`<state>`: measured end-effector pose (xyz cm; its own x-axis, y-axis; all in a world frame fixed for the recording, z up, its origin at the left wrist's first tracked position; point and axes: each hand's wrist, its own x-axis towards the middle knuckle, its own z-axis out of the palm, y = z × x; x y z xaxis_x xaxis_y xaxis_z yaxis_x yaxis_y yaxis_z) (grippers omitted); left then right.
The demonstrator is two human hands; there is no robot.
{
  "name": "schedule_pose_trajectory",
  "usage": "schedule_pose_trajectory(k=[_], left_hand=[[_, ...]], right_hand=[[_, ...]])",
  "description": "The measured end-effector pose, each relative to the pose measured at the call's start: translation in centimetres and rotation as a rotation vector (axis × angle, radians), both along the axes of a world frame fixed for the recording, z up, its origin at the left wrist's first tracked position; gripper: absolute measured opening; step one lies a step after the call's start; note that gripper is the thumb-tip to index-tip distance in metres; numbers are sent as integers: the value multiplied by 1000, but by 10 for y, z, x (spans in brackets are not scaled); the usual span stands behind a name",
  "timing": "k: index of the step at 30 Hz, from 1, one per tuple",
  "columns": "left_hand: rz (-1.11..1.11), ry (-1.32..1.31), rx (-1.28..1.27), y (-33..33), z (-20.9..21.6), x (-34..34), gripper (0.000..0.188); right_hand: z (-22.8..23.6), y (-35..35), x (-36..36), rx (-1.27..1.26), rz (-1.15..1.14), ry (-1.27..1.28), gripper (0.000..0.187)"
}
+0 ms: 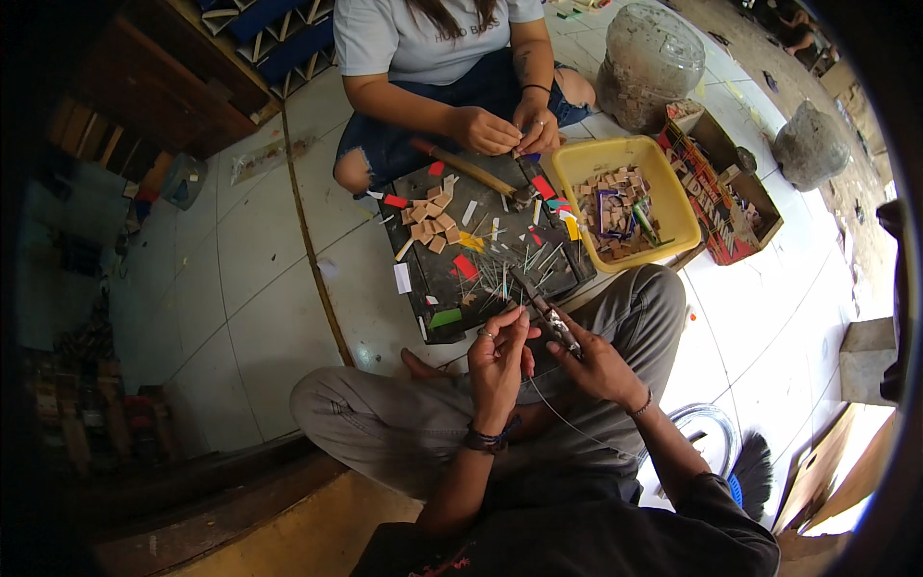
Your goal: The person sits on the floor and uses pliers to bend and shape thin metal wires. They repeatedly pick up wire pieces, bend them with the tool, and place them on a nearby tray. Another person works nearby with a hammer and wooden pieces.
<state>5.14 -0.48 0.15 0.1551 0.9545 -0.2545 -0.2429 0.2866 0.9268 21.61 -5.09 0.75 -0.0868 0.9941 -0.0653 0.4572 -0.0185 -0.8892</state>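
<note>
My left hand (pixel 500 361) is closed in a pinch on a thin wire (pixel 565 419) just above my lap. The wire's long end curves down past my right wrist toward a pale coil (pixel 723 423) on the floor. In my right hand (pixel 608 370) is a pair of pliers (pixel 538 300), the fingers wrapped round its handles. Its dark jaws reach over the near edge of a low black table (pixel 435 274), close to my left fingertips. Short cut wires (pixel 492 269) lie scattered there, beside small wooden pieces (pixel 431 227) and coloured scraps (pixel 465 266).
Across the table sits a person whose hands (pixel 508 131) meet over something small. A hammer (pixel 471 171) lies at the far side. To the right stand a yellow basin (pixel 685 236) of wooden pieces, a cardboard box (pixel 716 252) and two big cloudy plastic containers (pixel 654 60).
</note>
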Motion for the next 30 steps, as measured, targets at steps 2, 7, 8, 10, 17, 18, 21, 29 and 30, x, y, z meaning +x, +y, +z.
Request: schedule_pose_trajectory(k=[2,7,8,10,17,18,21,29,30], left_hand=[[3,9,-24,0,0,1,26],[12,13,-47,1,-3,2,25],[11,17,-50,1,-4,3,25],[16,25,-49,2,-6,1,26],[6,34,-38,1,-11,3,27],[5,31,-36,1,-11,3,27],[-1,27,-21,1,-11,2,28],[23,18,-45,1,-13,4,27],[24,13,-44,1,-13,4,27]], right_hand=[[-1,-1,3,-66,13,-9,60],[-11,-2,3,-90,-12,-20,58],[-15,-3,2,-107,-25,-29,56],[-21,-2,0,-108,-42,-23,54],[-34,-11,1,-100,-106,-32,46],[-36,-11,1,-94,-110,-36,45],[-41,-10,-4,-46,-141,-42,42],[-37,-4,-7,-145,-190,-103,32],[-36,-3,-7,-163,-188,-105,31]])
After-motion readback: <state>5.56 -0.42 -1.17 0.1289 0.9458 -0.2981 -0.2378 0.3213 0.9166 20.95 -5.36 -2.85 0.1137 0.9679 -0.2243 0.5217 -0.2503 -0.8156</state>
